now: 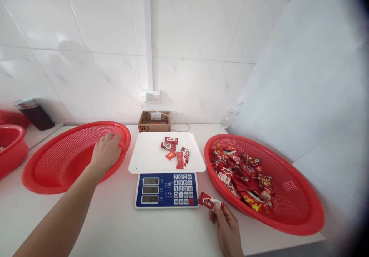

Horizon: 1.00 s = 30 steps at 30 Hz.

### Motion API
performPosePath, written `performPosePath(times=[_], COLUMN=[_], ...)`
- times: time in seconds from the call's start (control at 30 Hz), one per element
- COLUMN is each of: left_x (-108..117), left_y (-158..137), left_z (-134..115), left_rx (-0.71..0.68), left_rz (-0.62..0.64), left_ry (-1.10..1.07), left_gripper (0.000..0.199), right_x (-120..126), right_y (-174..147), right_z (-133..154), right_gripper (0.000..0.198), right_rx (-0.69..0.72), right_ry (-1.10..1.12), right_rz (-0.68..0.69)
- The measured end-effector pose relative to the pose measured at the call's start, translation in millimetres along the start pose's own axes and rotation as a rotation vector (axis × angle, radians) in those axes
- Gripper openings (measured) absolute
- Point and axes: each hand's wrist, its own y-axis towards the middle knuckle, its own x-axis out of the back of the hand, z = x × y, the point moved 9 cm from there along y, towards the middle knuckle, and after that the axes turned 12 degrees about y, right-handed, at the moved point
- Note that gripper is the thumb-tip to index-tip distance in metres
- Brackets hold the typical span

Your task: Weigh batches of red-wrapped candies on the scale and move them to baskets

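My right hand pinches one end of a red and white candy packet, in front of the scale's lower right corner. My left hand hangs over the right part of a red mesh basket, fingers loosely bent and apart, with nothing visible in it. Between the hands stands a digital scale with a white weighing pan. Several small red packets lie on the pan's right half. To the right, another red basket holds a heap of mixed wrapped packets.
Behind the scale, a small cardboard box stands against the tiled wall below a power socket. A dark bottle is at the far left, beside a red basin. Clear crumpled plastic lies at the back right.
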Motion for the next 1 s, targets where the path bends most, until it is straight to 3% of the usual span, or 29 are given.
performPosePath(times=[0.1, 0.23, 0.33, 0.43, 0.53, 0.67, 0.77, 0.83, 1.0], left_x=[0.5, -7.9, -11.2, -14.7, -19.6, -20.0, -12.3, -4.1, 9.0], left_y=[-4.1, -19.8, -26.8, -24.6, -19.7, -16.9, -14.5, -10.9, -0.4], left_z=[-22.4, -118.9, -176.3, -206.1, -214.8, -205.3, -175.6, -140.0, -20.3], left_rx=[-0.073, -0.373, -0.457, -0.476, -0.501, -0.548, -0.511, -0.427, -0.078], left_rz=[-0.025, 0.075, 0.095, 0.095, 0.124, 0.166, 0.153, 0.116, 0.029], left_ry=[-0.014, -0.175, -0.179, -0.176, -0.199, -0.267, -0.306, -0.307, -0.187], left_gripper=[0.045, 0.052, 0.054, 0.053, 0.044, 0.033, 0.039, 0.042, 0.038], right_x=[-1.6, -2.4, -2.1, -2.4, -4.0, -4.9, -1.7, 1.4, 1.2], right_y=[1.3, 2.3, 1.4, 0.0, -0.7, -0.1, 1.3, 2.1, 1.2], right_z=[-0.1, 0.3, 0.9, 1.5, 4.0, 4.5, -3.3, -9.1, -7.5], right_gripper=[0.042, 0.042, 0.043, 0.042, 0.043, 0.043, 0.041, 0.041, 0.042], right_rx=[0.016, 0.024, 0.03, 0.031, 0.033, 0.034, 0.01, -0.009, -0.023], right_ry=[-0.031, -0.064, -0.075, -0.07, -0.074, -0.077, -0.05, -0.023, -0.005], right_rz=[0.016, 0.02, 0.016, 0.02, 0.03, 0.042, 0.041, 0.031, 0.025])
